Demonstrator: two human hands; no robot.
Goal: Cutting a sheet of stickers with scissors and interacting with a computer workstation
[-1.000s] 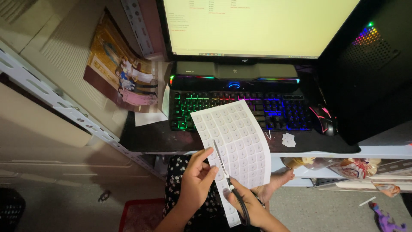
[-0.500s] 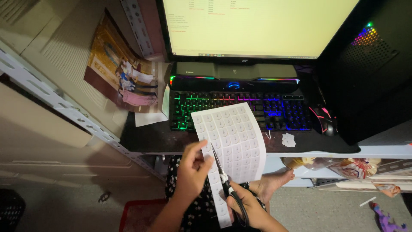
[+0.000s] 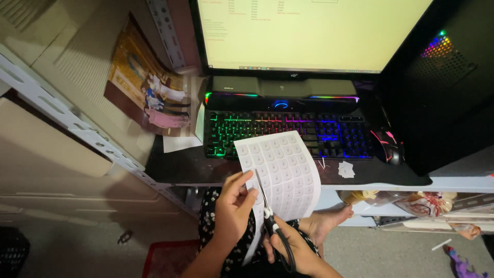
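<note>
Large lit monitor (image 3: 309, 33), pale yellow screen: at the back edge of the black desk (image 3: 190, 167). Black computer tower (image 3: 442, 87) with coloured lights: right end of the desk. Black keyboard (image 3: 288, 135) with rainbow backlight: centre of the desk, below the monitor; black mouse (image 3: 387, 145) with red trim just beside its right end. Glossy printed picture (image 3: 146, 87): leaning at the desk's left back corner. White paper sheet (image 3: 280, 172) printed with rows of small round shapes: held up in front of the desk's front edge, partly cut along its left side. Left hand (image 3: 234, 211): fingers pinched on the sheet's left strip. Right hand (image 3: 296, 249): fingers closed through the handles of black scissors (image 3: 270, 219), blades in the sheet. Small white paper scraps (image 3: 346, 169): near the desk's front edge, right.
</note>
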